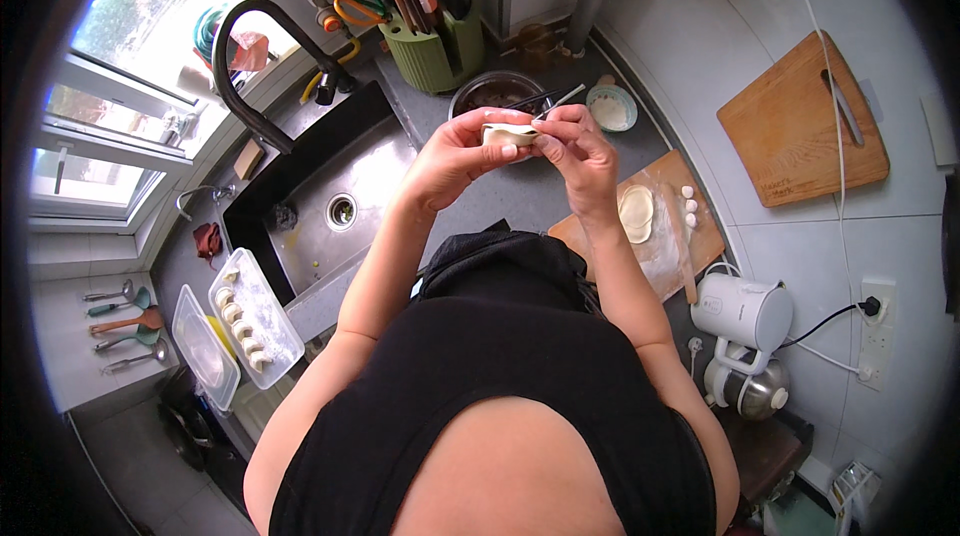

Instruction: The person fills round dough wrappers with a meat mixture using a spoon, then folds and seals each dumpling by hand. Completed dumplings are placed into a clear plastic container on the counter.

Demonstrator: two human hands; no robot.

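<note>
A partly folded dumpling wrapper (pixel 508 134) is held up between both hands, above the counter and near a metal bowl (pixel 480 89) of dark filling. My left hand (pixel 469 142) grips its left side with thumb below and fingers above. My right hand (pixel 574 146) pinches its right end; a thin pale stick or utensil handle sticks up by these fingers. Dark chopsticks rest across the bowl, whose front the hands hide. Flat round wrappers (pixel 636 213) lie on a floured wooden board (pixel 660 269) with a rolling pin (pixel 679 243) and several dough pieces (pixel 691 206).
A steel sink (pixel 341 183) with a black faucet (pixel 247 7) is at the left. Beside it, a plastic tray (pixel 274 326) holds several shaped dumplings (pixel 241 327). A green knife holder (pixel 431 55) and a small bowl of white powder (pixel 611 108) stand behind; a white kettle (pixel 742 314) is at right.
</note>
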